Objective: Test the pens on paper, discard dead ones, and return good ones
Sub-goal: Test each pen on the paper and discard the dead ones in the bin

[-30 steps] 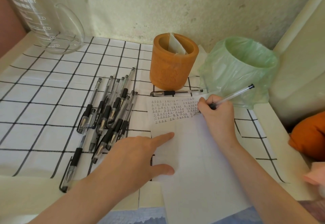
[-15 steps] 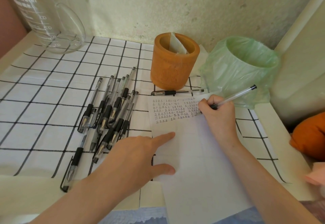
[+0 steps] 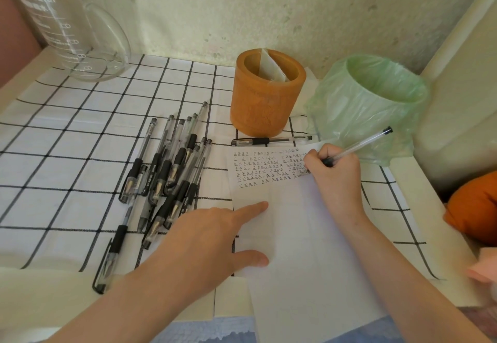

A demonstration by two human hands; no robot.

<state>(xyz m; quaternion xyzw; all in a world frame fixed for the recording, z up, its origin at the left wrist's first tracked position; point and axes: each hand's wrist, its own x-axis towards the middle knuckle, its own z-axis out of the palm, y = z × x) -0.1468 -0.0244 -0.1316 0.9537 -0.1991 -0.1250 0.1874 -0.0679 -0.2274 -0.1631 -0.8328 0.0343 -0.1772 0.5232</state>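
Pen (image 3: pixel 357 145) gripped by right hand (image 3: pixel 336 176) near top of paper (image 3: pixel 295 235); left hand (image 3: pixel 204 240) flat on its left edge.

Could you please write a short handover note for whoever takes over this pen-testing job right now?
Right hand grips a pen, tip at the paper beside the rows of test marks. Left hand presses the paper flat.
A pile of pens lies on the cloth left of the paper; a single pen lies before the orange holder; the green-bagged bin stands right of it.
Done: several rows of marks. No pens show in the holder.
Left: judge the held pen, test the pile, bin dead ones, return good ones. Which lying pens are tested cannot be told.
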